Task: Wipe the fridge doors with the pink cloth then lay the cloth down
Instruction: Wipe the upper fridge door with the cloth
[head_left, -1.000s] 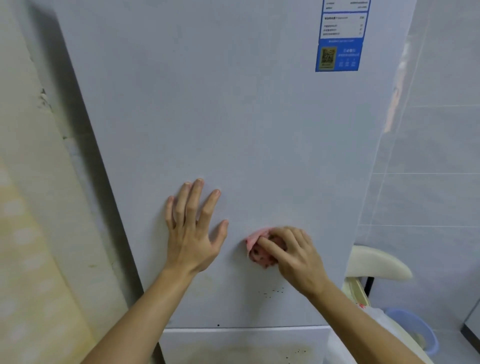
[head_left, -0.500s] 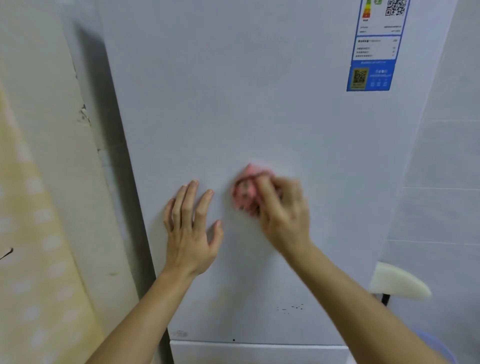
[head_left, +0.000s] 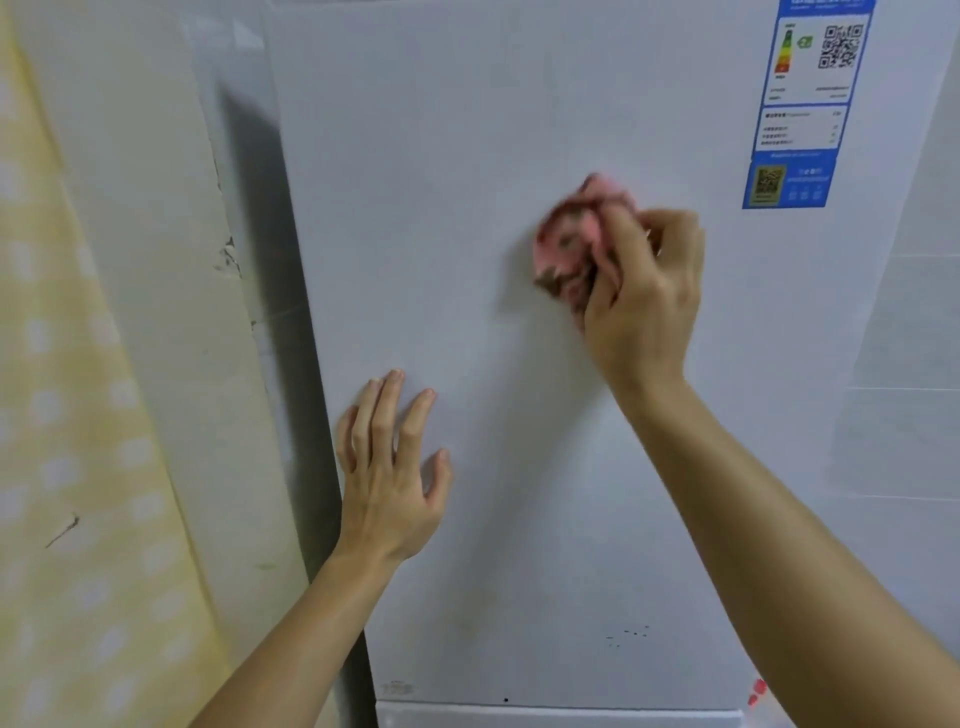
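Pink cloth (head_left: 571, 234) is bunched against the upper fridge door (head_left: 467, 156), at about 1 o'clock from the middle of the view, and is smeared by blur. Nearest the camera, two bare forearms (head_left: 291, 649) come in from 6 and 4 o'clock. The left hand (head_left: 389, 483) lies at 7 o'clock of the cloth, well apart from it. It is flat on the door with fingers straight and slightly spread, holding nothing. The right hand (head_left: 644, 291) has its fingers curled round the cloth and grips it against the door, and the wad pokes out at the hand's 10 o'clock side. Low on the same door, at 5 o'clock, sits a small scatter of dark specks (head_left: 628, 634). Below them only the top edge of the lower door (head_left: 561, 719) shows. A blue and white energy label (head_left: 800, 104) is stuck at the upper door's 1 o'clock corner, near the cloth but apart from it. Farther back, a cream wall (head_left: 171, 260) and a yellow dotted sheet (head_left: 78, 415) fill 9 o'clock, and grey wall tiles (head_left: 909, 364) fill 3 o'clock.
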